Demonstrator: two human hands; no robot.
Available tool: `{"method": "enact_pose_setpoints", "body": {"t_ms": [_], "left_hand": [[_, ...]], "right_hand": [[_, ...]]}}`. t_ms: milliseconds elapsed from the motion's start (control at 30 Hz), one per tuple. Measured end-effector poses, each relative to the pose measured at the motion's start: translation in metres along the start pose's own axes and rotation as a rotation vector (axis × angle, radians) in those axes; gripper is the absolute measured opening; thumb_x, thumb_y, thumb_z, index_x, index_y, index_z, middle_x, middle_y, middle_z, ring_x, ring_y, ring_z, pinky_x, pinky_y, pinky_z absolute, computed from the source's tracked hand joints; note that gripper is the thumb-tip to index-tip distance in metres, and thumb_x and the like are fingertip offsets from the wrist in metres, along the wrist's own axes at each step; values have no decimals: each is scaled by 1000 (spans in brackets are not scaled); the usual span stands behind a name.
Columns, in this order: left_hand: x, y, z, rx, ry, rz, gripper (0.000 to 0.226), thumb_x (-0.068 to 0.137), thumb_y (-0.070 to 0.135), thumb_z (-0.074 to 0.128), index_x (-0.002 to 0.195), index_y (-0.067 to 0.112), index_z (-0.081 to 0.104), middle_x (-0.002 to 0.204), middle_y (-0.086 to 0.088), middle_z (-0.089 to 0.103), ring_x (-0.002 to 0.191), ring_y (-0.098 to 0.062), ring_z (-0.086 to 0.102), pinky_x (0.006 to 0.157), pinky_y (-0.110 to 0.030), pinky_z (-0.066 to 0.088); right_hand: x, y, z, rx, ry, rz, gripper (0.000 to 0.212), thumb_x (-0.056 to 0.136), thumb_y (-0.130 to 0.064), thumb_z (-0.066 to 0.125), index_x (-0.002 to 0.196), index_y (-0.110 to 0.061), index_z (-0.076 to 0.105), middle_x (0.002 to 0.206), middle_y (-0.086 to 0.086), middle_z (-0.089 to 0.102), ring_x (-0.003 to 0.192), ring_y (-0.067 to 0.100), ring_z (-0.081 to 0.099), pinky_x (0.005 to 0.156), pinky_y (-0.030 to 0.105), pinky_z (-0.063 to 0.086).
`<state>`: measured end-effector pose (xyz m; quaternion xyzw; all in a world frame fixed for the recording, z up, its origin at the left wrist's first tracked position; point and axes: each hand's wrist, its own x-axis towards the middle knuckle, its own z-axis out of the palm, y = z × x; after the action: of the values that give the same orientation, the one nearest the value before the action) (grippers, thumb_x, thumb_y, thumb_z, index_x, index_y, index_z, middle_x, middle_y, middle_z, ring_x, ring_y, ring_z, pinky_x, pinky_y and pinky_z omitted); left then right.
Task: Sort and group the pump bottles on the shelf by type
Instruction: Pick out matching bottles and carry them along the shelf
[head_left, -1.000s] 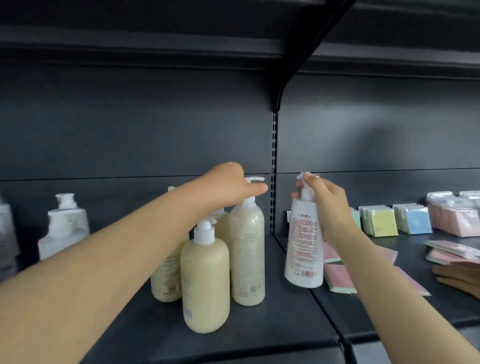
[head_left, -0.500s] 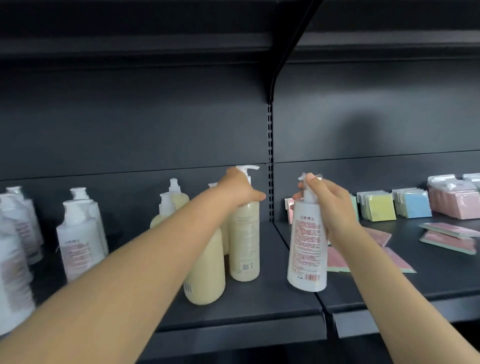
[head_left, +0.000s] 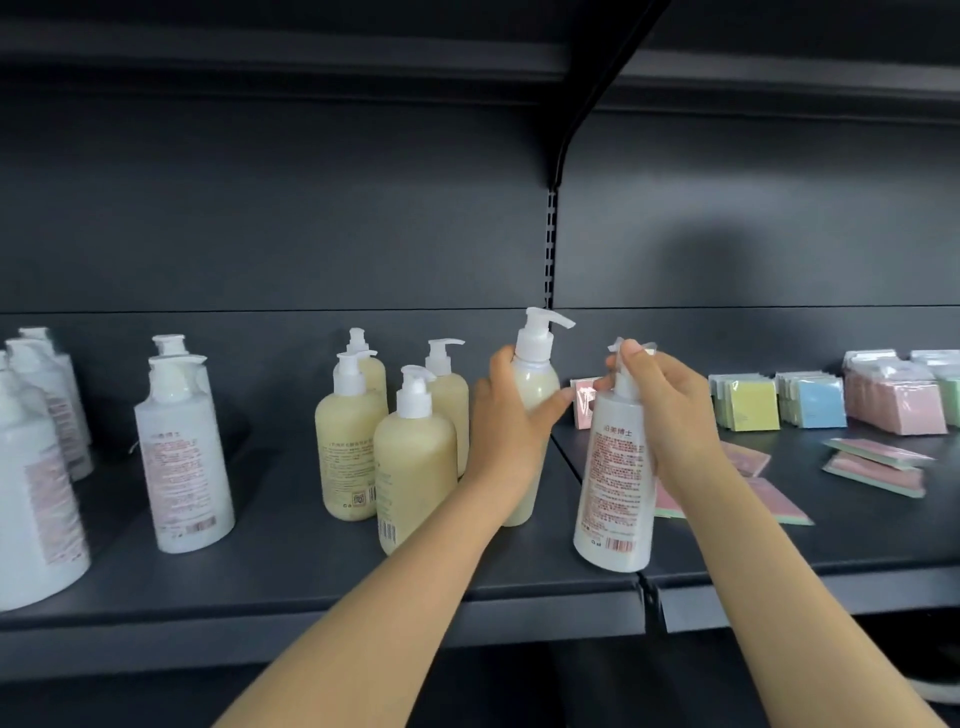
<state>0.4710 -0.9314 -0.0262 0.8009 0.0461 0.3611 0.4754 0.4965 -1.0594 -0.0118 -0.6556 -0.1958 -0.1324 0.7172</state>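
Note:
My left hand (head_left: 511, 415) wraps the shoulder of a tall cream pump bottle (head_left: 535, 387) standing at the right end of a cluster of several cream pump bottles (head_left: 410, 457). My right hand (head_left: 662, 410) grips a white pump bottle (head_left: 615, 483) with red print by its neck, its base near the shelf's front edge at the seam between two shelf boards. More white pump bottles (head_left: 182, 447) stand at the left, with others (head_left: 36, 467) cut off by the frame's left side.
The dark shelf (head_left: 291, 566) has a back panel and another shelf overhead with a bracket (head_left: 558, 156). On the right board lie stacks of yellow, blue and pink packets (head_left: 810, 400) and flat pink packets (head_left: 878, 462).
The view has shifted so more white bottles show at the left. My left hand has dropped from the pump top to the cream bottle's shoulder. The white bottle stays in my right hand.

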Motion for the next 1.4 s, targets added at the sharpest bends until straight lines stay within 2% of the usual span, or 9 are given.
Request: {"method": "enact_pose_setpoints", "body": {"t_ms": [200, 367, 500, 567, 700, 900, 1133, 1233, 1400], "left_hand": [[-40, 15, -25, -99, -11, 48, 60, 81, 36, 66, 130, 23, 35, 116, -1, 54, 102, -17, 54, 74, -22, 40], [-77, 35, -79, -167, -22, 65, 46, 82, 38, 64, 117, 37, 35, 96, 19, 55, 85, 4, 55, 63, -7, 43], [-98, 40, -134, -257, -10, 23, 41, 80, 34, 67, 115, 37, 44, 97, 15, 60, 85, -4, 63, 75, -25, 50], [-108, 35, -161, -281, 9, 11, 38, 79, 33, 68, 109, 42, 46, 99, 15, 62, 83, 2, 63, 72, -24, 49], [-124, 17, -221, -280, 95, -37, 37, 77, 32, 69, 99, 49, 45, 98, 17, 61, 85, 0, 62, 70, -24, 47], [-144, -22, -328, -273, 150, -111, 35, 76, 36, 70, 98, 42, 43, 98, 12, 61, 88, -6, 61, 73, -30, 49], [-163, -58, -465, -206, 107, -108, 28, 80, 36, 64, 93, 47, 43, 94, 16, 61, 77, 5, 62, 66, -22, 45], [-165, -72, -514, -212, 128, -115, 31, 79, 37, 64, 101, 45, 44, 98, 12, 63, 87, -4, 63, 70, -26, 47], [-158, -95, -577, -204, 162, -133, 46, 79, 39, 64, 120, 35, 44, 105, 10, 64, 95, -7, 63, 75, -28, 48]], "right_hand": [[-29, -16, -4, -25, -13, -50, 31, 86, -46, 57, 75, -19, 66, 70, 3, 68, 68, 24, 63, 76, 60, 54], [-57, -48, 0, -36, -64, -131, 30, 89, -44, 54, 75, -20, 67, 69, 2, 69, 64, 23, 61, 76, 60, 54], [-82, -63, 19, 37, -118, -100, 30, 89, -42, 53, 70, -24, 68, 69, 1, 70, 64, 21, 63, 74, 48, 55], [-99, -67, 36, 72, -180, -94, 31, 82, -49, 55, 68, -25, 69, 70, 2, 70, 68, 25, 64, 72, 44, 54], [-133, -74, 84, 118, -278, -53, 35, 69, -53, 54, 68, -22, 70, 68, 3, 68, 62, 19, 63, 63, 35, 53], [-183, -82, 179, 149, -298, -33, 31, 89, -39, 52, 70, -21, 70, 69, 2, 70, 62, 18, 64, 66, 39, 53], [-247, -99, 301, 199, -330, -18, 29, 88, -40, 54, 73, -19, 67, 69, 0, 70, 60, 14, 64, 62, 35, 54], [-264, -107, 347, 268, -366, 11, 30, 78, -47, 58, 75, -19, 68, 72, 3, 70, 65, 19, 65, 63, 37, 55], [-276, -120, 415, 259, -371, -1, 30, 89, -40, 53, 71, -21, 67, 66, -1, 69, 60, 16, 63, 66, 40, 55]]}}
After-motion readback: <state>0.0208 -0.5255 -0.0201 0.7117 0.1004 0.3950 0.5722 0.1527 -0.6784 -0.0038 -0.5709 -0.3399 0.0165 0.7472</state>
